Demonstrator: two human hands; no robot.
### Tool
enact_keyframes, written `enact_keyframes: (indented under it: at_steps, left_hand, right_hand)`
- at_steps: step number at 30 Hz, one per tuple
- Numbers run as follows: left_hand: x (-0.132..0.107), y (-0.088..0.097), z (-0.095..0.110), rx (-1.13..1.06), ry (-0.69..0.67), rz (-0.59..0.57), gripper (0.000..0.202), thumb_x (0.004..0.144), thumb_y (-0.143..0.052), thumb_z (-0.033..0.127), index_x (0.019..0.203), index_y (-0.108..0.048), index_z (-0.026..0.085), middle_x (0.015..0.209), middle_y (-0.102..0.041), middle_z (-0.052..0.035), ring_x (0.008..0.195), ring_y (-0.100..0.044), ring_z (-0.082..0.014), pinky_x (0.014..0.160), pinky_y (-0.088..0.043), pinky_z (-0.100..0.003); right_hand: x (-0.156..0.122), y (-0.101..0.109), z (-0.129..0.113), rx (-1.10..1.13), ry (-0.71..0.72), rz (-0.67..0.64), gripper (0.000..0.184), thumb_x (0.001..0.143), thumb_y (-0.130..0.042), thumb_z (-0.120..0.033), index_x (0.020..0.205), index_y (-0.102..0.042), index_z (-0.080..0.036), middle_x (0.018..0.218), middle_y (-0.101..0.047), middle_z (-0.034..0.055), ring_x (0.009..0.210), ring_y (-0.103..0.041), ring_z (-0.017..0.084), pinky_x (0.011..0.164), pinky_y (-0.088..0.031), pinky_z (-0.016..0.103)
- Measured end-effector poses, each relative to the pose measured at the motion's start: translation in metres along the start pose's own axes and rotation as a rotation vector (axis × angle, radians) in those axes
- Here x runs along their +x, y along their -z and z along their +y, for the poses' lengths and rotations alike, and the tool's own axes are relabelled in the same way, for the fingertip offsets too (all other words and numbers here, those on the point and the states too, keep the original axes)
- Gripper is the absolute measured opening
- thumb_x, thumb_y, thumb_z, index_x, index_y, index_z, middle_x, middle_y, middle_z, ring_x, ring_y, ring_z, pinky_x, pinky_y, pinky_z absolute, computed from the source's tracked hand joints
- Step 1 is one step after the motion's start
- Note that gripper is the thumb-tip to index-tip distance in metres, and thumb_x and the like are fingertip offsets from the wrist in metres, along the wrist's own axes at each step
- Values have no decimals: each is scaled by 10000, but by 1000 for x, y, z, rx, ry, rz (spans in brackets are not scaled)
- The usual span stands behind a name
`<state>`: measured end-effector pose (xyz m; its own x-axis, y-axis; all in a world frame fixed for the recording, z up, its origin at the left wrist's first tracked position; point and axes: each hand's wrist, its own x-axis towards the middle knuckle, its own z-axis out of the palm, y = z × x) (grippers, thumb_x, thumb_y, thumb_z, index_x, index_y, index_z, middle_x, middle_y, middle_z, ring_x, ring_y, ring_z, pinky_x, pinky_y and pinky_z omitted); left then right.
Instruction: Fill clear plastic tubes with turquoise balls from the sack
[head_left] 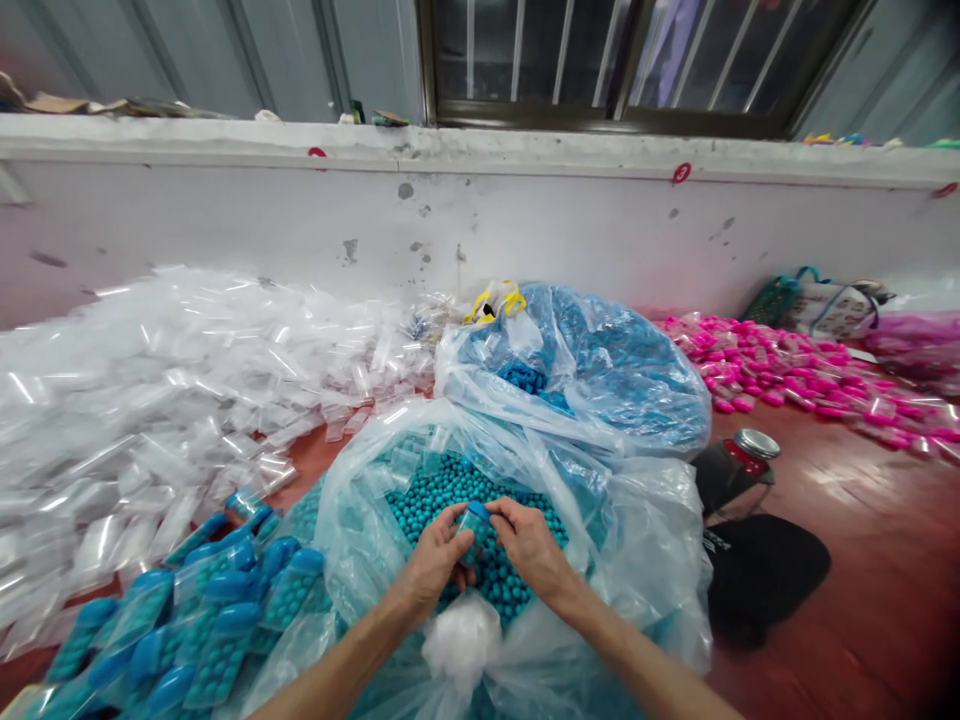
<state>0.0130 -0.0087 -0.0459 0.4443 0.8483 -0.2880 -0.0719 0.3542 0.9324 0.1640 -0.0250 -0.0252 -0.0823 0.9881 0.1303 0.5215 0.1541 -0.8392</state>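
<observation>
My left hand (439,552) is closed around a small clear container (471,522) with a blue cap. The fingers of my right hand (529,540) pinch the blue cap at its right edge. Both hands are over an open clear plastic bag (352,500) filled with teal beads (427,500). A few empty clear containers (405,462) lie on the beads at the bag's far side. What is inside the held container is partly hidden by my fingers.
Many clear empty containers (187,370) are heaped at left. Filled blue-capped containers (225,640) lie at lower left. Behind stands a bag of blue caps (600,350). Pink-capped pieces (810,370), a silver-lidded jar (754,450) and a black round seat (765,575) are at right.
</observation>
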Motion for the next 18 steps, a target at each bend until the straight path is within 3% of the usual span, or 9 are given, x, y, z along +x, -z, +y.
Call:
enact_keyframes:
  at_steps: [3, 7, 11, 15, 18]
  left_hand:
    - [-3, 0, 1, 3, 1, 42, 762, 619, -641, 497, 1218, -334, 138, 592, -513, 69, 373, -478, -71, 342, -325, -179]
    - [-6, 1, 3, -10, 17, 40, 789, 612, -648, 477, 1246, -327, 134, 583, -510, 69, 397, -486, -74, 355, -332, -176]
    - [-5, -4, 3, 25, -17, 77, 640, 630, -628, 440, 1156, -417, 142, 552, -482, 79, 355, -439, -53, 318, -282, -161]
    - [-6, -10, 3, 38, -15, 186, 474, 656, -595, 417, 1038, -465, 168, 529, -423, 103, 288, -353, -20, 286, -243, -152]
    - [-10, -5, 8, 41, -17, 145, 462, 658, -596, 422, 1021, -451, 175, 555, -456, 93, 301, -399, -30, 293, -280, -150]
  right_hand:
    - [-2, -1, 0, -2, 1, 44, 232, 809, -417, -188, 848, -645, -171, 649, -590, -8, 582, -508, 114, 573, -381, 216]
    - [-1, 0, 5, 93, -59, -19, 166, 760, -483, -191, 733, -646, -168, 579, -549, -36, 537, -464, 97, 533, -354, 199]
    - [-2, 0, 9, 140, -19, -86, 168, 766, -483, -199, 721, -641, -167, 550, -532, -42, 512, -456, 93, 511, -352, 197]
    - [-8, -3, 8, 62, 122, -48, 201, 786, -451, -183, 776, -651, -173, 682, -622, 6, 654, -548, 130, 657, -414, 242]
    - [-9, 2, 6, 170, 64, -107, 201, 743, -500, -188, 883, -644, -188, 799, -646, 16, 741, -567, 145, 715, -436, 266]
